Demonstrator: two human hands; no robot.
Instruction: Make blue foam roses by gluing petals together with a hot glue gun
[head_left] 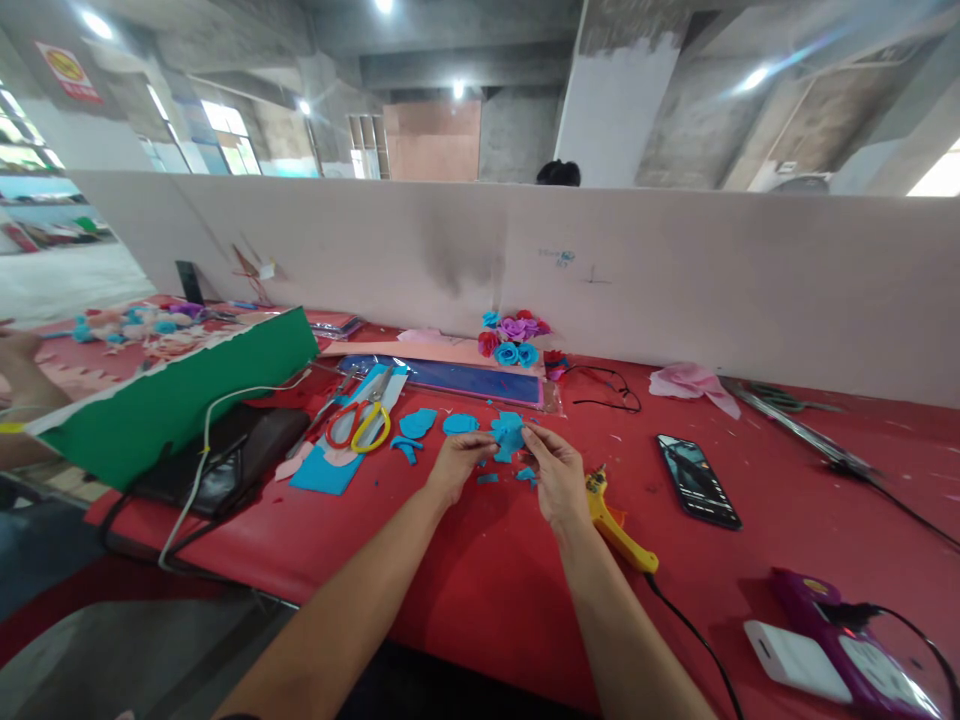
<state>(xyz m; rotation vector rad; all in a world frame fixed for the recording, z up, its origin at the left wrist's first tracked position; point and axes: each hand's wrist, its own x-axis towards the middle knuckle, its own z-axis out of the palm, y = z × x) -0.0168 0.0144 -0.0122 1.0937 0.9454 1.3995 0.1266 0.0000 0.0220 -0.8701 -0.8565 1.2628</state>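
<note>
Both my hands meet over the red table [480,580] and pinch a small blue foam flower piece [509,434]. My left hand [459,463] grips it from the left with thumb and fingers closed. My right hand [553,472] holds its right side, fingers curled. Cut blue foam petals [439,424] lie just left of the hands, with small blue scraps [488,478] under them. Scissors with red and yellow handles [361,422] rest on a blue foam sheet [330,468]. A yellow glue gun [616,522] lies right beside my right wrist.
Finished foam roses [512,337] stand by the white partition [675,270]. A black phone [698,480] lies to the right, chargers [832,650] at the near right. A green board [165,395], a black pouch [225,455] and another person's arm [22,370] are at left.
</note>
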